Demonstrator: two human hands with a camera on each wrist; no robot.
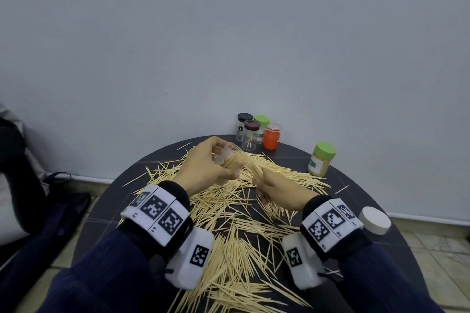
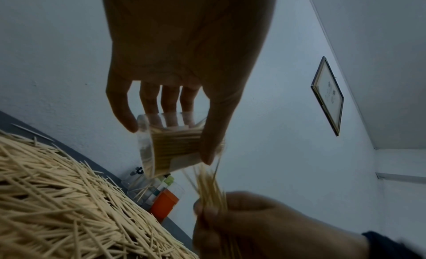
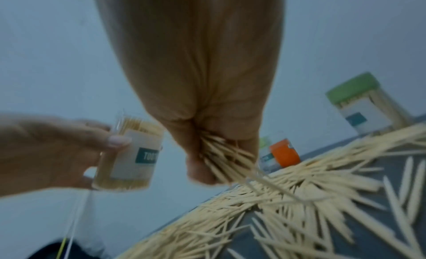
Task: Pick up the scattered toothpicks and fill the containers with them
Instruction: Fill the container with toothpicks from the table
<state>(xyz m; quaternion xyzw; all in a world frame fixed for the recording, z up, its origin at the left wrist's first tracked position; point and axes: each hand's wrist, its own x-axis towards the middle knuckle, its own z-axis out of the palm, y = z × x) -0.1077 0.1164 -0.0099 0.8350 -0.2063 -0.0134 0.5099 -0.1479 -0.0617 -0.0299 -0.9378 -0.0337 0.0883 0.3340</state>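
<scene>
My left hand grips a clear plastic container packed with toothpicks, tilted with its open mouth toward the right; it shows in the left wrist view as container and in the right wrist view as container. My right hand pinches a bundle of toothpicks, just right of the container's mouth and a little apart from it; the left wrist view shows the bundle below the mouth. Several loose toothpicks cover the dark round table.
At the table's far edge stand several containers: black-lidded, brown-lidded, green-lidded and an orange one. A filled green-lidded container stands at the right. A white lid lies by my right wrist. The wall is close behind.
</scene>
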